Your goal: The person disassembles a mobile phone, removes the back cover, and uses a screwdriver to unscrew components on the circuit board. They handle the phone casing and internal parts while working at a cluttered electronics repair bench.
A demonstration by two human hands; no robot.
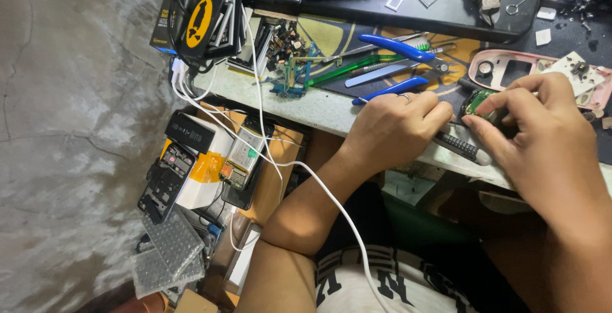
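The right hand point(542, 131) pinches a small green circuit board point(479, 101) at the workbench point(319, 106) edge while the left hand point(395, 125) closes round a grey-handled screwdriver point(462, 147) against it, the pink phone casing point(510, 71) lying opened behind, reassembly seemingly undone.

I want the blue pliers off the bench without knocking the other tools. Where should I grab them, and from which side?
Take the blue pliers by the two handles, coming from the bench's front edge. The handles splay apart towards the left, with the lower one nearest the left hand. The metal head lies among the other tools, so avoid that end.
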